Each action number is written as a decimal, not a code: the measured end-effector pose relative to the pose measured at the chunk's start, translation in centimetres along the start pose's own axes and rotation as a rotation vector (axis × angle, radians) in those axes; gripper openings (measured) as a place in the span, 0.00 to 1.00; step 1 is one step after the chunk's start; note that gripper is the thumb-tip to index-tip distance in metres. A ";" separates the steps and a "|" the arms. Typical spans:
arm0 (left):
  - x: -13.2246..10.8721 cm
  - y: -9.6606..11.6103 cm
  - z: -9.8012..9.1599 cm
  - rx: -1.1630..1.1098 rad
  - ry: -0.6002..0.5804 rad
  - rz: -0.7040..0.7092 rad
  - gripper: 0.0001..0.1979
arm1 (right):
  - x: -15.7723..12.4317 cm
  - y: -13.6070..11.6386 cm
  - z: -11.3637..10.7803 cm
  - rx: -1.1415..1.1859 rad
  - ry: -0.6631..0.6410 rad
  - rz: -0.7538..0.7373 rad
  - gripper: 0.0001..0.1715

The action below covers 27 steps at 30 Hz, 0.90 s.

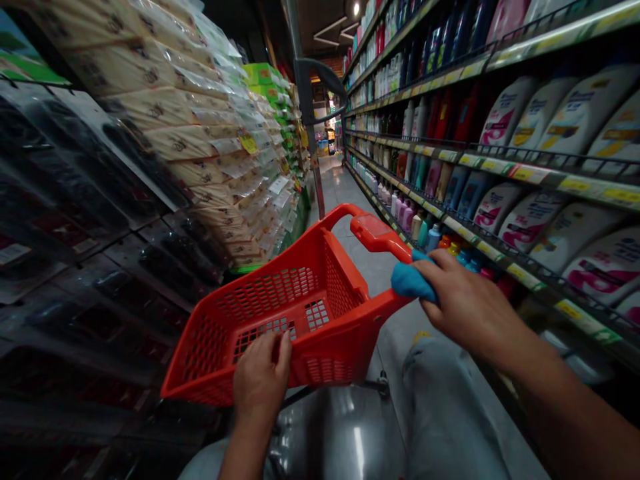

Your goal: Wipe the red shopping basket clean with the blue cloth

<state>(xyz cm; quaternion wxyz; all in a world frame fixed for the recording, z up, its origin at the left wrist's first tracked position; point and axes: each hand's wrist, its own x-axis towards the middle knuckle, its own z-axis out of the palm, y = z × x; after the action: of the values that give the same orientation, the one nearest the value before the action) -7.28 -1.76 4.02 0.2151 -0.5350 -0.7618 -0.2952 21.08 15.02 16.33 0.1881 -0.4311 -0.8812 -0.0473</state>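
A red plastic shopping cart (345, 327) with perforated walls stands tilted in view before my legs; its basket holds nothing I can see. My right hand (460, 297) is closed round a blue cloth (413, 280), which is wrapped over the cart's red handle (375, 233). At the cart's near side, my left hand (265, 373) has its fingers bent over the rim and its thumb close beside them. Its fingertips are partly hidden. A metal pole with a dark looped grip (323, 90) rises beyond the cart.
Shelves of shampoo bottles (510, 110) and other toiletries line the right side. Stacked wrapped packs (200, 127) stand on the left, with dark packaged goods (90, 200) nearer me. Between them the tiled floor (340, 183) runs back towards a lit area.
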 end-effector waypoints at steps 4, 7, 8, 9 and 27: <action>1.5 4.7 1.8 -0.130 -0.040 0.083 0.15 | 1.9 0.2 -0.7 -0.026 -0.074 0.036 0.11; 2.3 8.0 2.7 -0.216 -0.030 0.126 0.14 | 1.5 -1.2 -0.9 -0.001 -0.116 -0.014 0.08; 2.5 8.9 2.9 -0.241 -0.021 0.134 0.13 | 1.2 -1.7 -1.0 0.018 -0.137 -0.037 0.08; 2.6 9.6 3.1 -0.262 -0.009 0.138 0.13 | 1.0 -2.1 -1.1 0.039 -0.160 -0.060 0.08; 1.9 8.5 2.8 -0.398 -0.019 0.121 0.11 | -1.3 1.3 -0.3 0.376 -0.046 -0.110 0.17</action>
<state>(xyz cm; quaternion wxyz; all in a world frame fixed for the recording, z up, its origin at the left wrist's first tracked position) 0.00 3.66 5.05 0.1154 -0.6145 -0.6568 -0.4215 22.89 14.79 16.06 0.2421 -0.3406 -0.9009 0.1177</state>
